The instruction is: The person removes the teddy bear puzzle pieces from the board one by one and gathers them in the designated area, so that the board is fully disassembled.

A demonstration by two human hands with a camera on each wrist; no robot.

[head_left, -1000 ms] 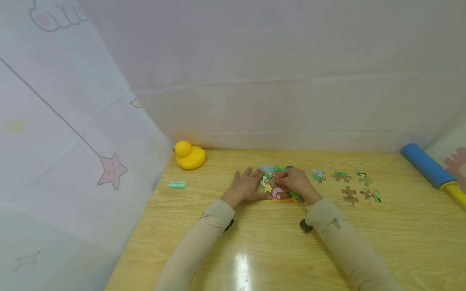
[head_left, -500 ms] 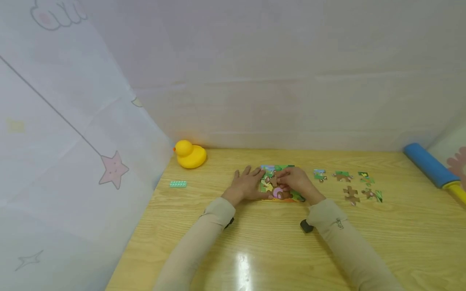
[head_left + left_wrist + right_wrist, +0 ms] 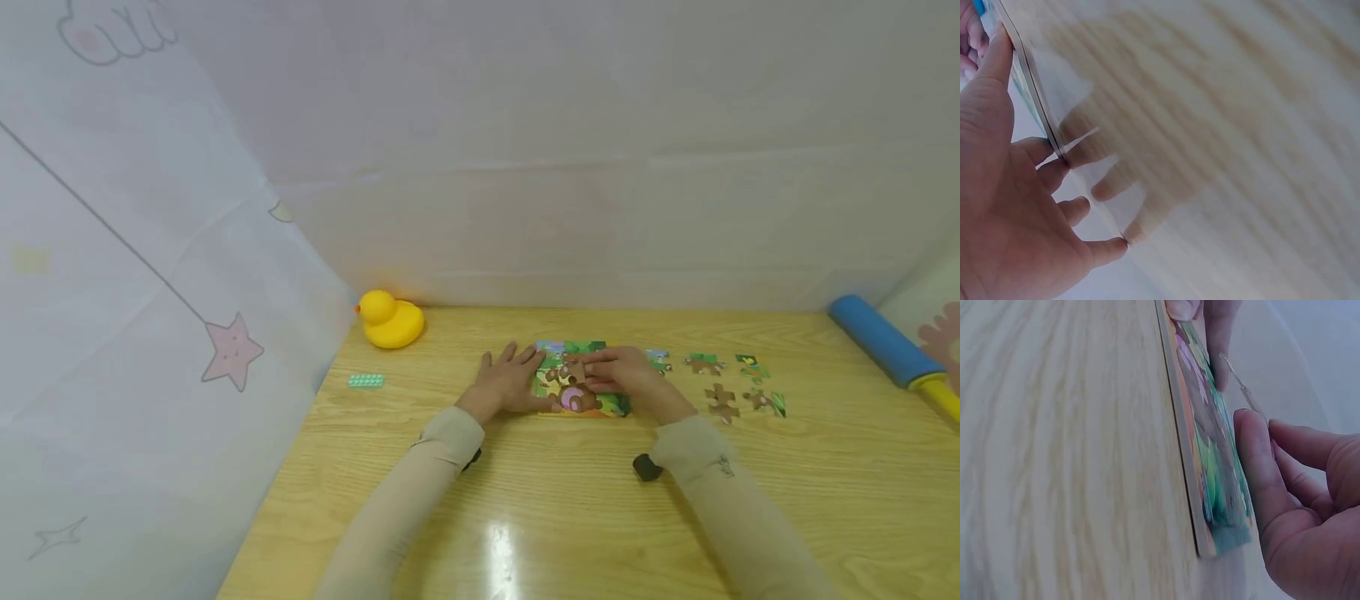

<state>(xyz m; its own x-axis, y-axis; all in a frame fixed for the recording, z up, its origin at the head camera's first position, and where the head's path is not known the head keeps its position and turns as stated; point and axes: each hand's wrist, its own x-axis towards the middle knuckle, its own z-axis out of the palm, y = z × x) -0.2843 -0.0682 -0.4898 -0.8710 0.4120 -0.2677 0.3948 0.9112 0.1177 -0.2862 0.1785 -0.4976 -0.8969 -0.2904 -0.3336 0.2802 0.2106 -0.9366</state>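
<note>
A colourful jigsaw board (image 3: pixel 570 346) lies flat on the table, showing a brown bear with a pink belly. My left hand (image 3: pixel 501 387) rests along its left side with fingers spread, thumb and fingertips at the edge; the left wrist view shows them straight against the table and board edge. Between thumb and fingers my right hand (image 3: pixel 636 379) pinches a brown jigsaw piece (image 3: pixel 573 372) above the middle of the board. Seen edge-on in the right wrist view, that piece (image 3: pixel 1245 389) is tilted and raised off the picture. The right hand covers part of the board's right side.
Several loose jigsaw pieces (image 3: pixel 722 402) lie right of the board, one (image 3: pixel 657 356) partly behind the right hand. A yellow rubber duck (image 3: pixel 392 320) and a small green patterned block (image 3: pixel 366 381) are at the left. A blue tube with a yellow handle (image 3: pixel 888 342) lies far right.
My right hand has shifted to the right with the brown piece, uncovering more of the board and partly covering the nearest loose piece. The left hand stays in place.
</note>
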